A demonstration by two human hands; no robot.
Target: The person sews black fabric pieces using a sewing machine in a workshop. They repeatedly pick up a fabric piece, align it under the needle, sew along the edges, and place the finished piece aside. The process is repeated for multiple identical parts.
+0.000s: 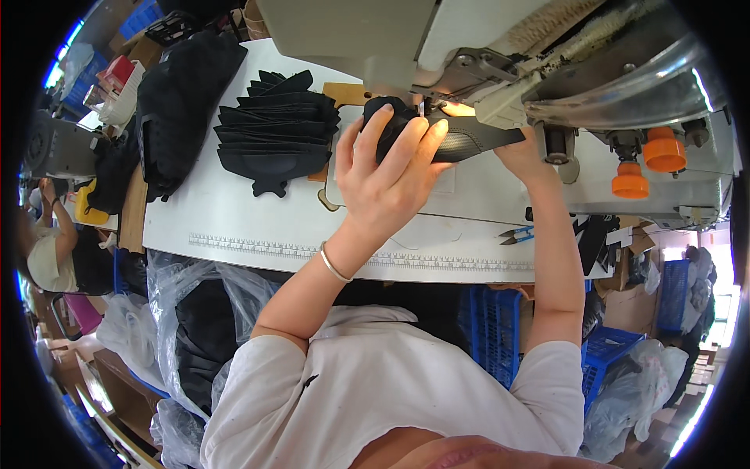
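A black shoe upper (461, 144) with a textured grey panel lies under the lit needle area of a sewing machine (344, 39). My left hand (383, 184), with a pale bangle at its wrist, bends its fingers over the upper's left part and grips it. At the upper's right end my right hand (525, 162) holds it; the black material hides much of that hand, and a fingertip shows beyond the far edge. Left of my left hand, a fanned stack of black cut pieces (273, 133) rests on the white table (258, 219).
Black padded material (183, 109) lies at the table's left edge. A ruler strip (351, 254) runs along the front edge. Blue-handled snips (517, 234) lie near my right forearm. Orange knobs (664, 150) hang at the right. Blue crates (496, 332) stand below; another person (58, 242) sits far left.
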